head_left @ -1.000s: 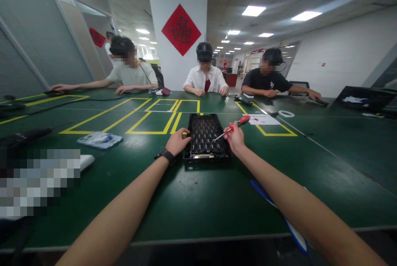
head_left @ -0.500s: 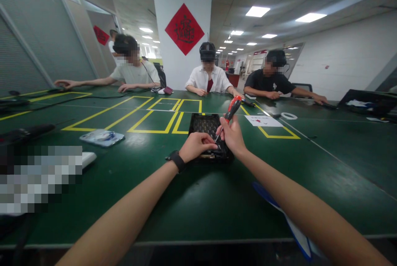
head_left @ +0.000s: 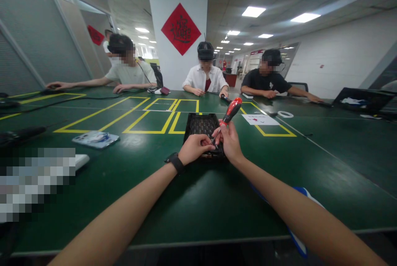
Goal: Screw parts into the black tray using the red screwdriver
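Observation:
In my right hand (head_left: 232, 144) is a screwdriver with a red and black handle (head_left: 232, 111), its shaft slanting down to the left. The fingers close around the lower handle and shaft. My left hand (head_left: 194, 148), with a dark band at the wrist, has its thumb and fingers pinched together at the screwdriver's tip; whatever they pinch is too small to make out. Both hands are over the near part of a black rectangular case (head_left: 201, 120) that lies on the green table. Rows of small pieces show inside it, partly covered by my hands.
A phone (head_left: 95, 138) and a dark tool (head_left: 21, 136) lie to the left. Right of the case are a printed paper (head_left: 259, 119) and a white ring (head_left: 285, 114). A blue-and-white object (head_left: 305, 193) is partly under my right forearm. Several people sit across the table.
My left hand has left the case's side edge and come in to the screwdriver's tip. The screwdriver has swung more upright in my right hand. A person opposite now holds a dark object.

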Motion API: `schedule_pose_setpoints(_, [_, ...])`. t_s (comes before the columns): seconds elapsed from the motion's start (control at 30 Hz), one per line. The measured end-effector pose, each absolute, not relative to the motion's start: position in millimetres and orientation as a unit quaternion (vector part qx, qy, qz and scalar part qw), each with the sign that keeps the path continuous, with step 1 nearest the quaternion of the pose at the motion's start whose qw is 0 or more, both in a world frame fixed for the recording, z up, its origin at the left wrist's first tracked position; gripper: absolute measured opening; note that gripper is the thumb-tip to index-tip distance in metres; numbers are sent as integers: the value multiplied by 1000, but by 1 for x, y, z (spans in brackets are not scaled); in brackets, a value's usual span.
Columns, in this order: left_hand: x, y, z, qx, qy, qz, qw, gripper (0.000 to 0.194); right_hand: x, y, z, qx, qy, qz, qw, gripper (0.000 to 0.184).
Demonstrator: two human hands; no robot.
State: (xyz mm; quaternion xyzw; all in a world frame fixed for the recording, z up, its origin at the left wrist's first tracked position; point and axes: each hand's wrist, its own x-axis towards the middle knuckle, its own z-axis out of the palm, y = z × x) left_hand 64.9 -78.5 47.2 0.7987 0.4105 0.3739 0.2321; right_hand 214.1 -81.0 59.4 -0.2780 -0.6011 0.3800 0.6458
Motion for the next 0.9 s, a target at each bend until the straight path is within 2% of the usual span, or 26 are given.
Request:
schedule_pose_setpoints(0.2, [66, -84, 52, 819, 376, 357, 248, 21, 216, -83, 58, -266, -632, 396, 610, 31])
schedule_pose_setpoints(0.5, [66, -80, 47, 810, 413, 363, 204, 26, 215, -88, 57, -268, -650, 384, 599, 34])
schedule_pose_setpoints(0.7, [67, -84, 51, 808, 368, 373, 272, 18, 215, -88, 62, -275, -649, 389, 593, 36])
schedule_pose_setpoints(0.9, [68, -81, 49, 790, 386, 400, 260, 27, 213, -88, 63, -289, -635, 359, 619, 32])
